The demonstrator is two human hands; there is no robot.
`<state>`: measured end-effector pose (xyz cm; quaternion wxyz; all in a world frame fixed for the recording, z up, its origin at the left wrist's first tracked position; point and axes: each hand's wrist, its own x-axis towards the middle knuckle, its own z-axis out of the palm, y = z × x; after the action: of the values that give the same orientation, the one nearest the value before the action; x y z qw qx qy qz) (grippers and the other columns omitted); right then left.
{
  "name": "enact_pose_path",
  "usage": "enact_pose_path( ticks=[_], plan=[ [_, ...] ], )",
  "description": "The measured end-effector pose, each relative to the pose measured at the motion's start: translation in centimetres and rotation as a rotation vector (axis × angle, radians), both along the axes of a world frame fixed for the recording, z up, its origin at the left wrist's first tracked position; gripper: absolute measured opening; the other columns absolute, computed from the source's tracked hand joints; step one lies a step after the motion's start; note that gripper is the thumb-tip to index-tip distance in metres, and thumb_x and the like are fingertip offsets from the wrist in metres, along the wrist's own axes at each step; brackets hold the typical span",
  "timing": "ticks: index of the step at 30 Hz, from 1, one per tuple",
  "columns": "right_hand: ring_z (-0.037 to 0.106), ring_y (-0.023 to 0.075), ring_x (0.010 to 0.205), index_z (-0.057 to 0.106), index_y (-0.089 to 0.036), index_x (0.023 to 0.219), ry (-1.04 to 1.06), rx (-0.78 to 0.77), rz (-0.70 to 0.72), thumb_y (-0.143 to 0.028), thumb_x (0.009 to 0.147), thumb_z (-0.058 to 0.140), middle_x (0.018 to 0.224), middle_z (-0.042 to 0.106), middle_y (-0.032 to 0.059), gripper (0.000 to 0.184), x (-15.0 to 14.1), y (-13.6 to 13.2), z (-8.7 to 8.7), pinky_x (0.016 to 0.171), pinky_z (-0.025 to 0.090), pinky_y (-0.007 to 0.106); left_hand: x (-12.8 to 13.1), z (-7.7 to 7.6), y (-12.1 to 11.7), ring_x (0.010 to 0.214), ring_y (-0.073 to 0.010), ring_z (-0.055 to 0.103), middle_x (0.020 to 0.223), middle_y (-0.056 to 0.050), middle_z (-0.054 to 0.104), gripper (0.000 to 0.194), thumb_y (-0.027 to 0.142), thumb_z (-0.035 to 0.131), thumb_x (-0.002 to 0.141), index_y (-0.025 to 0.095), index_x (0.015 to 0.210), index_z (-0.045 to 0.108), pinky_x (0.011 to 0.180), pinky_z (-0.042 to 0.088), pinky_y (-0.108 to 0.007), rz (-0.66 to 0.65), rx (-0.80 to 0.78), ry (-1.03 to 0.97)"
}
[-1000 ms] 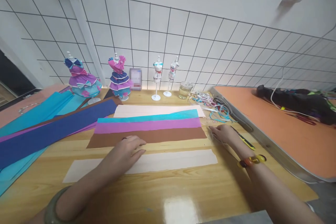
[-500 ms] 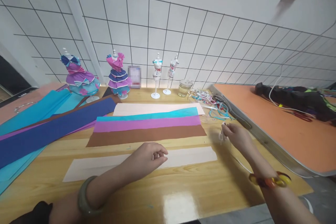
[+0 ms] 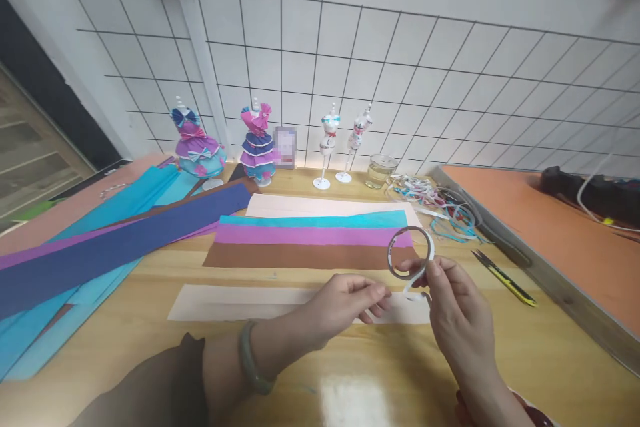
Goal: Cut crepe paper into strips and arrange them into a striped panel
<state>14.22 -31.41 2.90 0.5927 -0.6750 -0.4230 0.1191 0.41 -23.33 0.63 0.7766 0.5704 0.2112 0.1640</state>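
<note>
Holding tape (image 3: 431, 245) in right hand (image 3: 463, 310), raised over table (image 3: 450, 373), clamped between thumb and fingers. Holding left hand (image 3: 345, 303) just beside, over pale strip (image 3: 225, 301); cannot judge its fingers as together or apart. Noted snips (image 3: 513, 285) near table's right edge.

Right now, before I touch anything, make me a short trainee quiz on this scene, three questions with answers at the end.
1. True or false: the right hand holds the tape.
2. Which colour lies between the turquoise strip and the brown strip? A) navy B) purple C) white
3. How many mannequins stand at the back of the table?

Key: 1. True. 2. B, the purple strip. 3. Four.
</note>
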Motion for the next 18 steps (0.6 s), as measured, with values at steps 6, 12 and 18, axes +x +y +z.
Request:
enact_pose_path(
  ticks=[6, 12, 18],
  plan=[
    [0.058, 0.0152, 0.073, 0.053, -0.022, 0.080, 0.035, 0.018, 0.061, -0.041, 0.085, 0.047, 0.086, 0.064, 0.0042, 0.021, -1.6, 1.0, -1.2, 0.062, 0.046, 0.026, 0.1, -0.3, -0.2, 0.080, -0.0167, 0.058, 0.088, -0.011, 0.061, 0.039, 0.044, 0.057, 0.077, 0.011, 0.098, 0.061, 0.078, 0.040, -0.033, 0.007, -0.411, -0.209],
    [0.059, 0.0177, 0.086, 0.054, -0.022, 0.084, 0.056, 0.047, 0.083, -0.040, 0.084, 0.049, 0.093, 0.064, 0.0049, 0.018, -1.9, 1.1, -2.5, 0.071, 0.047, 0.029, 0.2, -0.3, -0.2, 0.077, -0.0140, 0.058, 0.083, -0.007, 0.059, 0.033, 0.022, 0.068, 0.069, 0.013, 0.099, 0.060, 0.076, 0.039, -0.029, -0.018, -0.588, -0.305],
    [0.059, 0.0173, 0.087, 0.053, -0.022, 0.086, 0.122, 0.094, 0.075, -0.038, 0.082, 0.053, 0.094, 0.064, 0.0047, 0.015, -2.4, 0.8, -2.7, 0.069, 0.048, 0.028, 0.2, -0.1, -0.4, 0.075, -0.0139, 0.058, 0.079, -0.004, 0.057, 0.035, 0.010, 0.072, 0.059, 0.013, 0.093, 0.061, 0.072, 0.037, -0.029, 0.003, -0.574, -0.289]
  ],
)
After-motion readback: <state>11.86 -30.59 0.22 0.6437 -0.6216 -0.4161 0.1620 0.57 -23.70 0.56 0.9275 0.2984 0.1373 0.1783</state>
